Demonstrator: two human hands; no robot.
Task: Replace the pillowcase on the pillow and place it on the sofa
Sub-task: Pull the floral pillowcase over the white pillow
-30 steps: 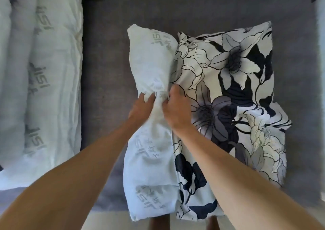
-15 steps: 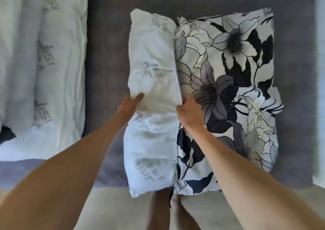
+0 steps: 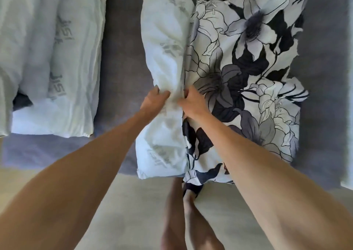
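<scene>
A white pillow (image 3: 164, 45) with grey lettering lies on the grey sofa (image 3: 122, 58), its right part inside a black, grey and white floral pillowcase (image 3: 246, 68). The exposed left strip of the pillow is bunched and squeezed at its middle. My left hand (image 3: 154, 101) pinches the white pillow fabric from the left. My right hand (image 3: 191, 101) grips at the pillowcase's open edge, pressed against the pillow from the right. Both hands nearly touch each other.
A second white pillow (image 3: 57, 58) with the same grey lettering lies at the left of the sofa. The sofa's front edge runs below the pillows, with pale floor (image 3: 124, 202) and my bare legs (image 3: 181, 211) beneath.
My hands, apart on either side of the exposed pillow half a second ago, have come together and squeezed its middle. The view has shifted closer and downward.
</scene>
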